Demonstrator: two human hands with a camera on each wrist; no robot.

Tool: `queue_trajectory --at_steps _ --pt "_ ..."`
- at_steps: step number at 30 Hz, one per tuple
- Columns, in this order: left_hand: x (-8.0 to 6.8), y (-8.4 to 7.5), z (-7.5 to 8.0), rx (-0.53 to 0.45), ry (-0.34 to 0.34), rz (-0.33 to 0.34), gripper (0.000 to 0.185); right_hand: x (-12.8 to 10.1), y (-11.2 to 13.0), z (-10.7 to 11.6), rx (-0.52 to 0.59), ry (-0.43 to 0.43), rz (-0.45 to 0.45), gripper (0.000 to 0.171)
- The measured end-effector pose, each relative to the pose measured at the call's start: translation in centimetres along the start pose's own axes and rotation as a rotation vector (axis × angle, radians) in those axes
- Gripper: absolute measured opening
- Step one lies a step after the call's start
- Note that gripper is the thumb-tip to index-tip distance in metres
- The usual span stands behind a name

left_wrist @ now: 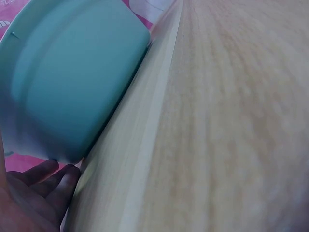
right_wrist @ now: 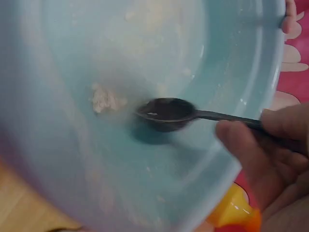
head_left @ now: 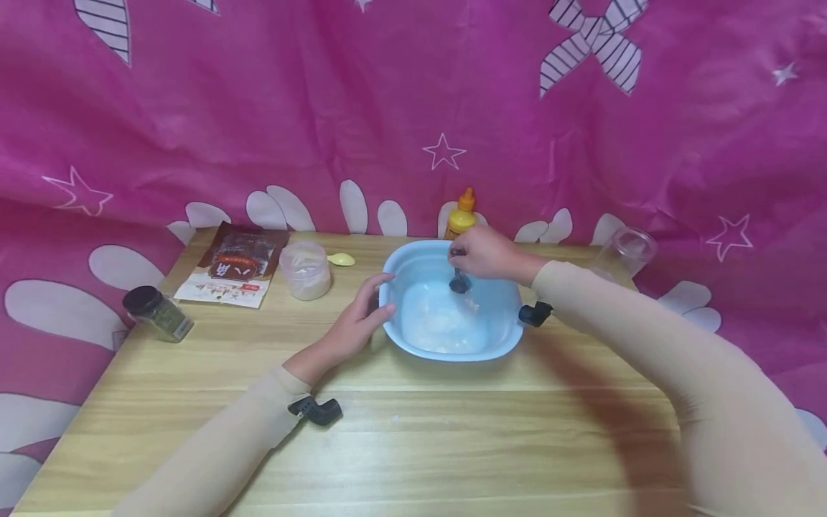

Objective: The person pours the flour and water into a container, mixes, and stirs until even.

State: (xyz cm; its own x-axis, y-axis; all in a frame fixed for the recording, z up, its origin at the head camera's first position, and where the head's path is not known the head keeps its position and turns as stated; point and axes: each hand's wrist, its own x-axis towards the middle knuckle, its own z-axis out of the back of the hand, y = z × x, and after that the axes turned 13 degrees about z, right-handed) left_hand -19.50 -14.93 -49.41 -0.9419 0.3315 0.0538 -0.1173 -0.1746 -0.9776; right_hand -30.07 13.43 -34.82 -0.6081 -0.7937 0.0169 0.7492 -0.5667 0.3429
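Head: blue basin (head_left: 452, 355) on worktop (head_left: 400, 452); left hand (head_left: 354, 324) grips rim, right hand (head_left: 487, 254) pinches black spoon (head_left: 459, 283) inside basin.
Left wrist: fingers (left_wrist: 63, 187) touching basin's outer wall; slack hold could let basin slide under spoon pressure.
Right wrist: spoon bowl just beside white clump (right_wrist: 105, 100); hasty scrape might flick it over rim.

A pale-blue rounded plastic basin (head_left: 446, 356) sits on a light wooden table (head_left: 452, 459). Within it: a black round-bowled spoon (right_wrist: 166, 113), near a white powdery clump (right_wrist: 105, 99). Left hand (head_left: 354, 321) at left rim; right hand (head_left: 487, 253) over rear rim. Behind basin: yellow plastic squeeze bottle (head_left: 461, 221). Leftward, in order: pale-yellow plastic spoon (head_left: 342, 259), clear round plastic tub (head_left: 306, 271), flat brown-and-white packet (head_left: 232, 266), square black-capped jar (head_left: 158, 314), nearer front. Right rear: clear cylindrical container (head_left: 629, 250).
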Motion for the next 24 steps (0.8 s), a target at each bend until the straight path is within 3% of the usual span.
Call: queue_trajectory --at_steps 5,9,13,15,20,24 --pt "0.1 -0.2 0.0 0.013 -0.001 0.007 0.059 -0.8 0.5 0.5 0.097 0.207 0.019 0.013" --pt "0.0 -0.2 -0.1 0.018 -0.002 0.011 0.059 -0.7 1.5 -0.1 0.287 0.301 0.013 0.014" --pt "0.0 -0.1 0.0 0.014 -0.003 0.013 0.06 0.0 2.0 -0.8 0.406 0.209 -0.014 0.018" --pt "0.0 -0.1 0.0 0.012 -0.001 0.014 0.06 0.2 1.6 -1.0 0.397 0.122 -0.042 0.019" --pt "0.0 0.0 0.0 0.016 -0.002 0.017 0.059 0.4 0.0 -0.9 0.221 -0.068 -0.133 0.016" --pt "0.0 0.1 0.1 0.02 -0.002 0.014 0.059 0.3 -0.6 -0.7 0.159 -0.131 -0.186 0.015"
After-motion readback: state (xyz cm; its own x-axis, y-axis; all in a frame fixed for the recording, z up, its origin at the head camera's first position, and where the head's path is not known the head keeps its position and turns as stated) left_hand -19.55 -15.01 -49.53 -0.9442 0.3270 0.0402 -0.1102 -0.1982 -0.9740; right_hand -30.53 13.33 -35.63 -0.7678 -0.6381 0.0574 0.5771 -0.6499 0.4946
